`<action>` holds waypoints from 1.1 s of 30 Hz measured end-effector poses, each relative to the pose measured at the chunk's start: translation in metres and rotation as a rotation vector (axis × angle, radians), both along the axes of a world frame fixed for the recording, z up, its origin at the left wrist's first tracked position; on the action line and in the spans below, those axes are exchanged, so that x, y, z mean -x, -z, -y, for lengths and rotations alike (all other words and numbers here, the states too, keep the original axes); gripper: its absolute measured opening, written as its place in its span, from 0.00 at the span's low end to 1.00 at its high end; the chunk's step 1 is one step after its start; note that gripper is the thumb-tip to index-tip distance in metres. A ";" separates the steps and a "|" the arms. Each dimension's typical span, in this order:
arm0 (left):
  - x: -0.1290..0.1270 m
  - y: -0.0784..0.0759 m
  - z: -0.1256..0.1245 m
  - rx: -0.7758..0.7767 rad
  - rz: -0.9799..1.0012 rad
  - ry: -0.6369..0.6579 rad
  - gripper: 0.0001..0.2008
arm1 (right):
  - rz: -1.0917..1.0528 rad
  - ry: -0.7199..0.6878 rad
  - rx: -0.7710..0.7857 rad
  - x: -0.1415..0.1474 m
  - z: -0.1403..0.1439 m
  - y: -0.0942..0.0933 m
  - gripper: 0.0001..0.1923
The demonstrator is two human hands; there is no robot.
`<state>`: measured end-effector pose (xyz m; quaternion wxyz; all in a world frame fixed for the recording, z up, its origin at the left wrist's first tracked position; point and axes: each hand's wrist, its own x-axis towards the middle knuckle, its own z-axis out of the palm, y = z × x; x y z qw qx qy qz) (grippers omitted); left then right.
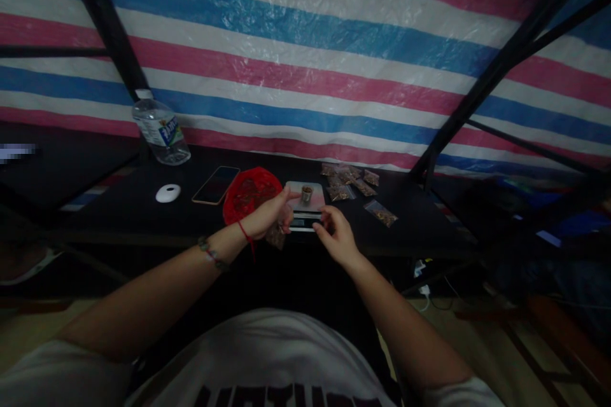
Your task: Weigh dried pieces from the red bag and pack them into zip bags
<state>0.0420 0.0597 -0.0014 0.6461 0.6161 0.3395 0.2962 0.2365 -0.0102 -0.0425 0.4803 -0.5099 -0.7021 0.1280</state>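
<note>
A small cup with brown contents [307, 193] stands on the pale plate of a digital kitchen scale [296, 205]. My left hand [268, 213] is closed on a small clear plastic bag of brown bits [275, 236], which hangs below the fingers. Its index finger stretches over the plate towards the cup. At the scale's front right corner is my right hand [340, 238], thumb and fingers apart and holding nothing, close by the display. Just left of the scale, a red plastic bag [252, 186] lies open with dark brown bits inside, partly behind my left hand.
Several small filled plastic bags [344, 179] lie right of the scale, with a single filled bag [380, 213] nearer the front. To the left are a phone [216, 185], a white oval object [168, 193] and a large water bottle [161, 130]. Striped sheeting [296, 70] hangs behind the black table.
</note>
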 end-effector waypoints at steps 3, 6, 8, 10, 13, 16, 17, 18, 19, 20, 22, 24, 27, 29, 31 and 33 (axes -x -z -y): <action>0.003 0.011 0.012 0.117 0.121 0.007 0.40 | 0.105 -0.124 0.104 0.033 0.002 -0.026 0.18; 0.004 0.014 0.013 0.096 0.180 -0.077 0.35 | 0.126 -0.119 0.125 0.060 -0.006 -0.043 0.12; 0.006 0.013 0.012 0.081 0.201 -0.123 0.33 | 0.095 -0.107 0.136 0.070 -0.015 -0.050 0.09; 0.011 0.010 0.011 0.083 0.207 -0.139 0.33 | 0.108 -0.119 0.193 0.076 -0.023 -0.056 0.07; 0.023 0.001 0.013 0.058 0.200 -0.083 0.30 | 0.173 -0.211 0.305 0.076 -0.033 -0.065 0.04; 0.039 -0.008 0.014 -0.018 0.149 0.025 0.25 | 0.072 -0.254 0.326 0.068 -0.040 -0.072 0.06; 0.044 -0.010 0.014 -0.038 0.124 0.043 0.24 | 0.013 -0.244 0.321 0.063 -0.041 -0.074 0.07; 0.049 -0.010 0.013 -0.041 0.112 0.037 0.23 | -0.046 -0.231 0.317 0.059 -0.043 -0.075 0.07; 0.053 -0.010 0.012 -0.028 0.113 0.011 0.21 | -0.101 -0.223 0.317 0.055 -0.043 -0.077 0.08; 0.055 -0.008 0.011 -0.002 0.132 -0.034 0.19 | -0.146 -0.225 0.326 0.052 -0.043 -0.078 0.08; 0.058 -0.004 0.009 0.069 0.200 -0.133 0.17 | -0.226 -0.248 0.361 0.048 -0.041 -0.080 0.09; 0.058 0.000 0.009 0.129 0.290 -0.190 0.17 | -0.312 -0.273 0.398 0.049 -0.038 -0.083 0.09; 0.057 0.004 0.011 0.189 0.420 -0.207 0.17 | -0.455 -0.283 0.445 0.055 -0.033 -0.082 0.10; 0.057 0.006 0.012 0.216 0.469 -0.227 0.16 | -0.516 -0.277 0.472 0.057 -0.032 -0.077 0.11; 0.058 0.008 0.013 0.250 0.497 -0.249 0.15 | -0.542 -0.273 0.491 0.057 -0.032 -0.070 0.12; 0.058 0.010 0.013 0.289 0.522 -0.257 0.14 | -0.552 -0.267 0.498 0.054 -0.033 -0.062 0.13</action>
